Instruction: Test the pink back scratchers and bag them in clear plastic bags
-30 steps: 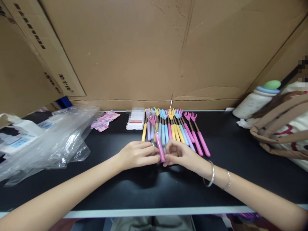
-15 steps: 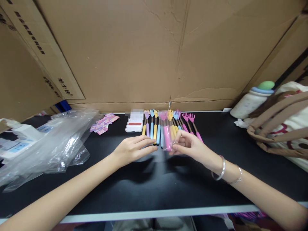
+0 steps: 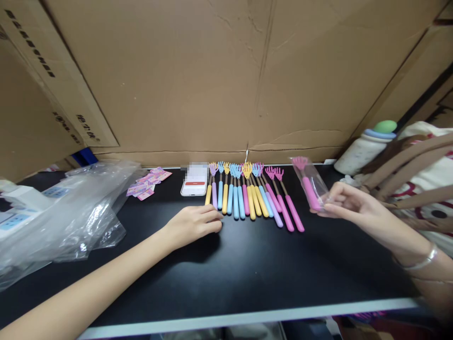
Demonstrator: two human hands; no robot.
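While a pink back scratcher [image 3: 310, 192] is lying inside a clear plastic bag [image 3: 317, 179], the person's right hand [image 3: 357, 215] is pinching the bag's near end, thumb and fingers closing on it beside the bottom of the handle. The bagged scratcher is slanting just right of a row of others, its claw head pointing toward the cardboard wall [image 3: 170, 75] and its handle end toward the hand; whether it is touching the black desk [image 3: 247, 274] is not showing clearly. To its left, unwrapped back scratchers [image 3: 255, 200] with yellow, purple, blue and pink handles are lying side by side, heads toward the wall and handles toward the person, the pink ones at the right end slanting. At the row's left end, the left hand [image 3: 189, 226] is facing palm down, its fingers loosely bent just beside the handle tips; whether they are holding anything underneath is not showing. A silver bangle [image 3: 432, 255] is circling the right wrist. Beyond the left hand, a smartphone [image 3: 194, 189] is lying near the row's first yellow handle. Farther left, pink-and-purple printed cards [image 3: 150, 182] are overlapping in a loose pile, and a heap of clear plastic sleeves [image 3: 81, 212] is partly covering a white power strip [image 3: 12, 222]. On the far right, a white bottle [image 3: 363, 152] with a green top is showing beside a white bag [image 3: 421, 213] with brown straps.
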